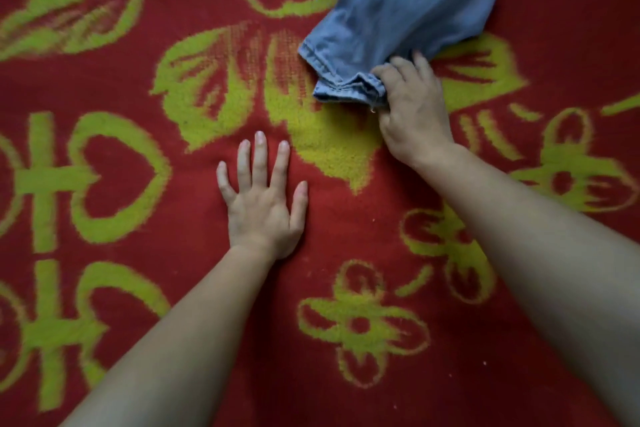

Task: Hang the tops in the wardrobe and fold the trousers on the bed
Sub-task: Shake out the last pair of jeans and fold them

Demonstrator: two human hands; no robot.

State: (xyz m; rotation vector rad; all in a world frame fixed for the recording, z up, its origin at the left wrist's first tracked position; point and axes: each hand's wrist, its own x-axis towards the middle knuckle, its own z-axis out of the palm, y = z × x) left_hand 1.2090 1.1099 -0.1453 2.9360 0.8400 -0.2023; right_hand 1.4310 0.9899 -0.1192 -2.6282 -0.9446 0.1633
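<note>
Denim trousers [408,0], light blue, lie at the upper right of the view on the bed [194,121]. They run from the top edge down and leftwards to one leg end. Their upper part is cut off by the frame, so how they lie beyond it cannot be told. The hem [346,87] of the leg end is bunched into a few folds, and the cloth above it is rumpled.

Your right hand [412,111] is grasping this bunched hem at its right side. The fingers curl over the denim from above, the back of the hand faces the camera, and the thumb side sits against the lower edge of the hem. Your right forearm [519,236] stretches across the lower right of the view, over the bedding.

Your left hand [263,204] is released and holds nothing. It lies palm down on the bedding with fingers straight and spread, lower and further left than the trousers and apart from them. Your left forearm [194,322] runs to it from the lower left corner.

Covering the bed is a red blanket [121,87] with a fuzzy pile and big yellow-green motifs: hearts along the left side, flowers at the lower right, leaves across the top and middle. It lies under both hands and the trousers. Between your two hands shows a large leaf shape [332,146] of the pattern. The leg end rests on the upper right part of that motif, and the fingertips of your left hand stop just short of its lower edge.
</note>
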